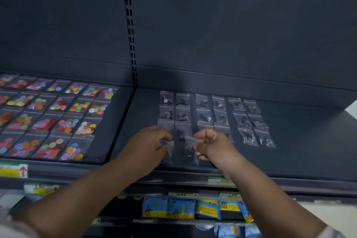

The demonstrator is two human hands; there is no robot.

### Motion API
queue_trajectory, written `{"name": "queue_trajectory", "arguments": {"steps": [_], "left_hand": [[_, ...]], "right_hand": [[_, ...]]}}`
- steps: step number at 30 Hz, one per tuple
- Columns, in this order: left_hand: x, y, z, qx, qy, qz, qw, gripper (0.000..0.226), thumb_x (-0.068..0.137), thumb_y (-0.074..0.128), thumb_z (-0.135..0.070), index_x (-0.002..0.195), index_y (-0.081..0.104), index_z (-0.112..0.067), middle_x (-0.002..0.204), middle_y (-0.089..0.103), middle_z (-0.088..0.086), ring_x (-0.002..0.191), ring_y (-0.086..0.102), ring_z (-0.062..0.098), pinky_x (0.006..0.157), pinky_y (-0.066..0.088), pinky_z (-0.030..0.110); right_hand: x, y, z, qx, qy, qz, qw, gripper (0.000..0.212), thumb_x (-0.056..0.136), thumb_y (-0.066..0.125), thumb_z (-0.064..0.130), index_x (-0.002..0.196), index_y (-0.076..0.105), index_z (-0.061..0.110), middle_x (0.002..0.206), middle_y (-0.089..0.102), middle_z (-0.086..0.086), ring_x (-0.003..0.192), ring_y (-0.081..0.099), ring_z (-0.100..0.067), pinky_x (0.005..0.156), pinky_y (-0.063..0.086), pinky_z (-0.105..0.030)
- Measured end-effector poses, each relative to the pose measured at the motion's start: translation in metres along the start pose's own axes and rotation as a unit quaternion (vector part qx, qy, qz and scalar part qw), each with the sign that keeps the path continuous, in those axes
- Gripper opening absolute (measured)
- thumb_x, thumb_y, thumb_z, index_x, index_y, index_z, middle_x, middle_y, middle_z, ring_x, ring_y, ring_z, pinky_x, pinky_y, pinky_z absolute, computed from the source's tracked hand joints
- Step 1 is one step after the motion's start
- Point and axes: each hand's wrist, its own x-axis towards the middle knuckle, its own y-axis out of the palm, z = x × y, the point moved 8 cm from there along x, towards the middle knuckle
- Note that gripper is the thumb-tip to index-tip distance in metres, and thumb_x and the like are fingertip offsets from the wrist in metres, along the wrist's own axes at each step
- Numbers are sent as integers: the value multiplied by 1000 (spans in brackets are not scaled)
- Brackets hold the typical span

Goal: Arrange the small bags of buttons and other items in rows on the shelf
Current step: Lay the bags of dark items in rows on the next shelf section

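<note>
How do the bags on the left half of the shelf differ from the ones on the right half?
The left bags hold bright multicoloured round pieces; the right bags hold small dark items. The left bags lie edge to edge; the right bags sit in columns with gaps. Only right bags are held, by the left hand and right hand. Both are small clear bags.

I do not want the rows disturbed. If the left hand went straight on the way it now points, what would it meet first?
Probably the bag of dark pieces just beyond the left hand; its height above the shelf is unclear, so it may pass over.
</note>
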Motion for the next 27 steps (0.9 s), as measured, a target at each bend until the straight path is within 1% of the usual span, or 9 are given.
{"name": "queue_trajectory", "arguments": {"steps": [3,5,7,9,12,14,16,22,27], "left_hand": [[0,9,6,35,-7,17,999,20,93,57,-24,111,64,-22,110,56,-9,100,51,8,77,34,15],[0,13,8,50,-4,23,998,23,93,56,-25,115,63,-21,118,57,-7,110,50,10,81,32,13],[-1,15,10,55,3,23,998,25,93,57,-25,117,63,-20,122,57,-6,119,46,8,85,31,12],[-1,17,11,57,6,24,998,26,92,58,-25,117,63,-20,121,58,-6,119,45,8,89,33,14],[-1,17,12,60,6,28,998,26,92,59,-25,116,64,-19,118,59,-5,111,48,9,87,36,16],[0,18,13,62,7,30,998,25,91,59,-25,114,65,-19,114,59,-4,107,50,9,85,38,16],[0,19,13,61,7,35,997,24,91,59,-25,113,65,-19,113,59,-4,107,50,10,87,40,20],[-2,21,16,69,5,41,997,23,90,60,-27,112,66,-21,112,60,-4,107,47,13,86,39,22],[-1,24,15,82,3,43,996,22,91,59,-31,110,66,-22,111,60,-3,105,46,13,85,39,23]], "right_hand": [[2,9,2,-53,-30,19,998,20,86,63,2,85,58,22,71,62,3,60,54,-8,56,47,-17],[3,7,6,-152,-68,-10,986,20,83,68,8,87,58,26,77,62,7,70,59,-10,67,51,-23],[0,2,12,-266,-108,-48,957,25,82,70,16,102,60,25,93,61,7,86,60,-13,80,50,-27],[-6,-1,20,-338,-158,-82,924,34,83,68,19,116,59,22,105,56,5,92,56,-13,80,44,-21],[-12,2,25,-340,-218,-83,911,24,85,66,19,109,65,20,96,51,8,88,53,-9,73,35,-14],[-11,8,21,-341,-222,-53,912,16,85,66,21,101,69,19,90,53,6,90,54,-13,73,36,-17],[-9,14,18,-350,-230,-31,908,13,84,66,22,96,70,18,88,56,3,93,54,-16,75,37,-20],[-9,23,21,-366,-262,5,893,16,86,64,23,101,69,19,99,64,2,99,52,-16,83,42,-24],[-12,27,24,-379,-290,10,879,18,87,63,21,103,69,18,105,66,1,100,51,-18,87,40,-25]]}}
